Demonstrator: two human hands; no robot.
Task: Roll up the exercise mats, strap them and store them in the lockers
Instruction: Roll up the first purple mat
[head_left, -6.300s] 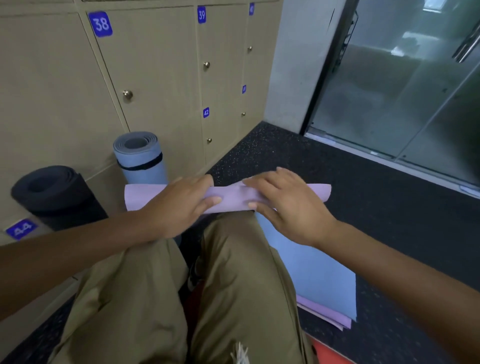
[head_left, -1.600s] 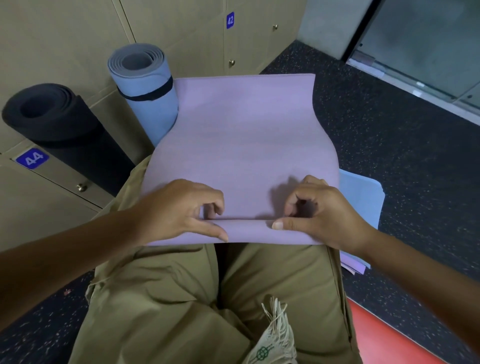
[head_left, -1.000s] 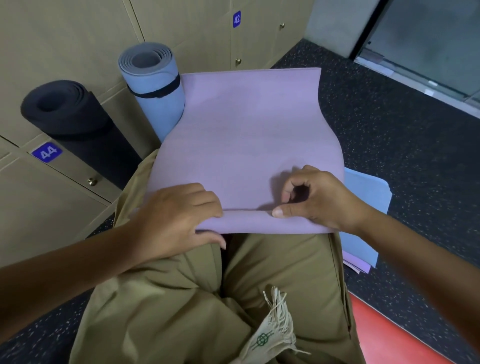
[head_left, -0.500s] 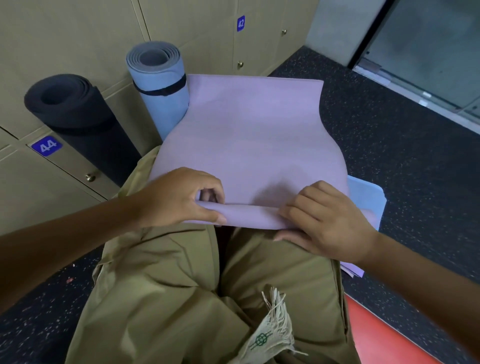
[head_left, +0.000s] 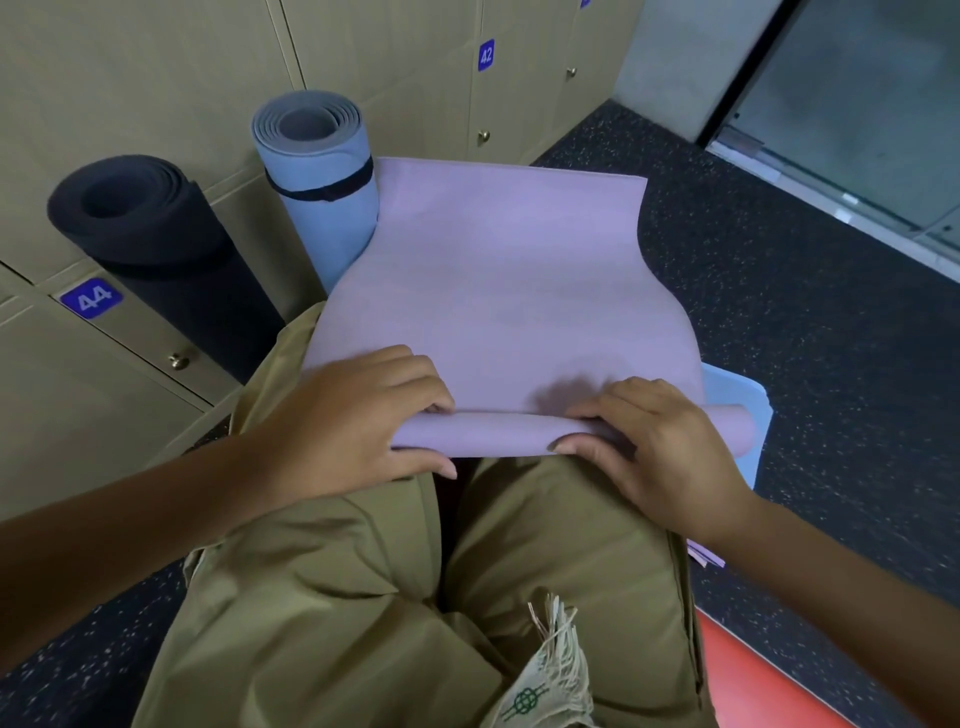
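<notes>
We see the left hand (head_left: 358, 421) curled over the near rolled edge of the purple mat (head_left: 498, 291), fingers on top, thumb under the roll, gripping it. Right hand (head_left: 654, 447) grips the same roll further right, fingers curled on top, thumb at the near side. Roll is thin, just started, lying across the lap on khaki trousers (head_left: 415, 597); its right end sticks out past the right hand. Rest of the purple mat spreads flat away from us toward the lockers (head_left: 130, 78). A light blue sheet (head_left: 743, 415) shows under its right edge. A blue rolled mat (head_left: 322, 197) with a black strap (head_left: 332, 189) stands touching the purple mat's far left corner. A black rolled mat (head_left: 156, 234) leans on the lockers beside it, near label 44 (head_left: 91, 301). Dark speckled floor (head_left: 805, 338) to the right.
</notes>
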